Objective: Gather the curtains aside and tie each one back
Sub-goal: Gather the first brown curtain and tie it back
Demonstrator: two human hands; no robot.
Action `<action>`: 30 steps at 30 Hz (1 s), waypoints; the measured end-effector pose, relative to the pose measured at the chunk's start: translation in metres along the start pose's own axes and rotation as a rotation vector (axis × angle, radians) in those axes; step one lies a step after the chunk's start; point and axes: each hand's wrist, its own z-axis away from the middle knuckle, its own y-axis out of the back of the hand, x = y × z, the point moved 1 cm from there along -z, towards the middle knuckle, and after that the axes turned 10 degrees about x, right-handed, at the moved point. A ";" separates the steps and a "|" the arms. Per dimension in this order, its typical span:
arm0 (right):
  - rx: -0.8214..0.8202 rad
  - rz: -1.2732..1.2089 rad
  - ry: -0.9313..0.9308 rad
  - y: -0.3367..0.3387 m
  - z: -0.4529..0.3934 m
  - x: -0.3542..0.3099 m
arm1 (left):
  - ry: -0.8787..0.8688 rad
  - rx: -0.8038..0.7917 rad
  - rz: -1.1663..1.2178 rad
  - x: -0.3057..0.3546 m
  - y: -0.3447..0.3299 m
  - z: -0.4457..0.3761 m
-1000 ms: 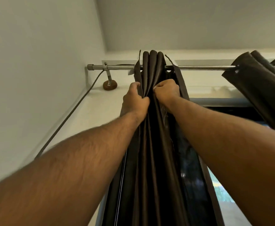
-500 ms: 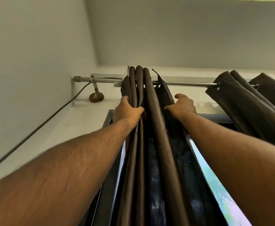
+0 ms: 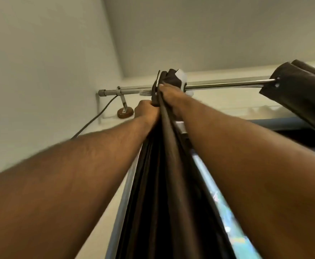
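A dark brown curtain (image 3: 164,184) hangs in tight folds from a metal rod (image 3: 223,85), bunched near the rod's left end. My left hand (image 3: 146,111) grips the folds from the left, just below the rod. My right hand (image 3: 171,96) grips the same bunch from the right, right up at the rod, with its fingers hidden in the cloth. A second dark curtain (image 3: 298,90) hangs gathered at the rod's right end. No tie-back is in view.
The rod's bracket (image 3: 125,111) is fixed on a round wooden mount on the wall. A grey cable (image 3: 91,124) runs down the left wall from the rod's end. The window frame (image 3: 123,202) and bright glass (image 3: 227,212) lie behind the curtain. The ceiling is close above.
My right hand has moved from the right side back onto the bunch and up to the rod. The folds are squeezed tighter. The view has tilted up and blurred.
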 end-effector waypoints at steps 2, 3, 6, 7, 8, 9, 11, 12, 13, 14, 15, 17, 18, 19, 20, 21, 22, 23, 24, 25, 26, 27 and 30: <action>-0.067 0.050 0.082 -0.037 -0.008 -0.011 | 0.025 0.043 0.072 0.003 0.018 -0.020; -0.064 0.091 0.079 -0.050 -0.016 -0.016 | 0.022 0.109 0.053 0.000 0.027 -0.031; -0.021 0.096 -0.023 -0.060 -0.031 -0.014 | -0.018 0.179 -0.029 -0.014 0.039 -0.041; -0.007 0.082 -0.032 -0.060 -0.032 -0.010 | -0.007 0.148 -0.021 -0.019 0.038 -0.040; 0.015 0.086 -0.041 -0.060 -0.031 -0.006 | 0.009 0.111 0.006 -0.023 0.036 -0.039; 0.040 0.076 -0.062 -0.060 -0.033 0.000 | 0.029 0.069 0.022 -0.027 0.034 -0.037; 0.103 0.048 -0.136 -0.059 -0.033 0.013 | 0.055 -0.002 0.050 -0.037 0.030 -0.039; 0.135 0.079 -0.121 -0.056 -0.031 0.017 | 0.057 -0.028 0.062 -0.040 0.029 -0.039; 0.172 0.156 -0.091 -0.052 -0.027 0.019 | 0.053 -0.052 0.075 -0.045 0.028 -0.042; 0.200 0.278 -0.053 -0.045 -0.024 0.022 | 0.053 -0.074 0.089 -0.048 0.026 -0.044; 0.236 0.431 -0.015 -0.039 -0.024 0.026 | 0.044 -0.087 0.095 -0.052 0.023 -0.049; 0.293 0.715 0.047 -0.027 -0.020 0.031 | 0.021 -0.093 0.093 -0.052 0.022 -0.050; 0.307 0.796 0.060 -0.021 -0.020 0.034 | 0.019 -0.107 0.107 -0.052 0.021 -0.049; 0.302 0.838 0.058 -0.017 -0.021 0.036 | 0.024 -0.128 0.130 -0.050 0.021 -0.047; 0.284 0.828 0.043 -0.013 -0.021 0.037 | 0.032 -0.156 0.155 -0.050 0.018 -0.048; 0.265 0.784 0.034 -0.011 -0.024 0.038 | 0.048 -0.189 0.187 -0.048 0.017 -0.051; 0.243 0.728 0.027 -0.010 -0.029 0.037 | 0.056 -0.214 0.227 -0.047 0.015 -0.055; 0.229 0.672 0.033 -0.009 -0.039 0.039 | 0.062 -0.227 0.262 -0.046 0.013 -0.060; 0.214 0.617 0.037 -0.008 -0.052 0.042 | 0.063 -0.233 0.296 -0.044 0.010 -0.065; 0.205 0.577 0.044 -0.007 -0.071 0.048 | 0.061 -0.234 0.315 -0.041 0.007 -0.071; 0.191 0.548 0.044 -0.007 -0.081 0.052 | 0.064 -0.231 0.322 -0.039 0.003 -0.075; 0.168 0.526 0.043 -0.008 -0.086 0.053 | 0.061 -0.211 0.304 -0.036 -0.001 -0.081; 0.149 0.468 0.070 -0.008 -0.091 0.048 | 0.066 -0.180 0.274 -0.034 -0.013 -0.103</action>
